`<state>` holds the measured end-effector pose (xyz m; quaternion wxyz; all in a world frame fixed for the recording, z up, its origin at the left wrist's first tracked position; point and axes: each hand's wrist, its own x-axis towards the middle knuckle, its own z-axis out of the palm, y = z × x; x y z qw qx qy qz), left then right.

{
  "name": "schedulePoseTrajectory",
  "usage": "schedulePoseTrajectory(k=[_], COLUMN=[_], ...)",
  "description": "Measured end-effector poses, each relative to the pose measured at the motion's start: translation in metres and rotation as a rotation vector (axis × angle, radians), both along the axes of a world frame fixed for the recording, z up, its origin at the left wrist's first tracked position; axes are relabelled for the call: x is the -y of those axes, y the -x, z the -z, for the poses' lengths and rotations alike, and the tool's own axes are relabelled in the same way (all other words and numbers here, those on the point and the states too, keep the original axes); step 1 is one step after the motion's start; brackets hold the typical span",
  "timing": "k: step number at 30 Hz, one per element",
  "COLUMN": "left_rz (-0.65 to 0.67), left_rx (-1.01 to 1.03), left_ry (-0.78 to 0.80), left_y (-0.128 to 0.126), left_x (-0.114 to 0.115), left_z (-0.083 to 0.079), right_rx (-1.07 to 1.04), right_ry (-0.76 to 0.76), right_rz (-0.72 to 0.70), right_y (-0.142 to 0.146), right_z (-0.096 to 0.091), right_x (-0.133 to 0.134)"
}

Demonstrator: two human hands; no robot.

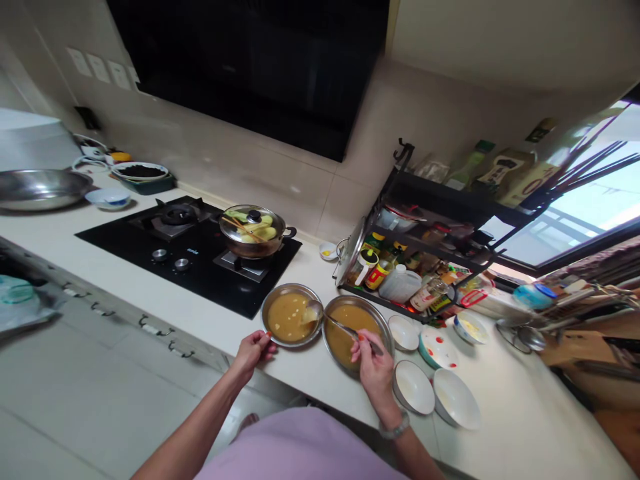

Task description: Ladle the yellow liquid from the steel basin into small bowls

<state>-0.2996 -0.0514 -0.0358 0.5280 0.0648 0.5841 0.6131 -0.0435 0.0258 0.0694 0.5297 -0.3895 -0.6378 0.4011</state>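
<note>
Two round metal plates of yellow-brown liquid sit side by side at the counter's front edge. My left hand (254, 351) grips the near rim of the left plate (291, 315). My right hand (373, 363) is closed on the handle of a metal spoon (320, 313), above the right plate (356, 326). The spoon's bowl hangs over the right side of the left plate and carries some liquid.
A lidded pot (254, 231) stands on the black gas hob (193, 252). Several white bowls (434, 393) lie to the right of the plates. A black rack (425, 253) of bottles and jars stands behind them. A large metal basin (40, 188) is at far left.
</note>
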Motion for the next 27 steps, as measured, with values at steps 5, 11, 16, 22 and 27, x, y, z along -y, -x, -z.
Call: schedulePoseTrajectory(k=[5, 11, 16, 22, 27], left_rz=[0.000, 0.010, 0.003, 0.006, 0.006], left_rx=[0.002, -0.019, -0.016, -0.016, -0.018], left_ry=[-0.001, -0.004, -0.002, 0.030, 0.027], left_y=[0.001, 0.002, 0.002, 0.001, 0.000], left_x=[0.000, 0.001, 0.001, 0.002, 0.001], left_z=[0.001, 0.001, -0.001, -0.005, -0.006], right_rx=[0.088, 0.050, 0.133, 0.018, -0.268], right_ry=[-0.174, 0.023, 0.075, 0.289, 0.437], right_rz=[-0.077, 0.189, 0.202, 0.331, 0.457], right_y=[-0.017, -0.058, -0.082, -0.084, -0.090], right_z=[0.003, 0.004, 0.017, 0.027, 0.025], right_x=[0.003, -0.004, 0.003, 0.004, -0.007])
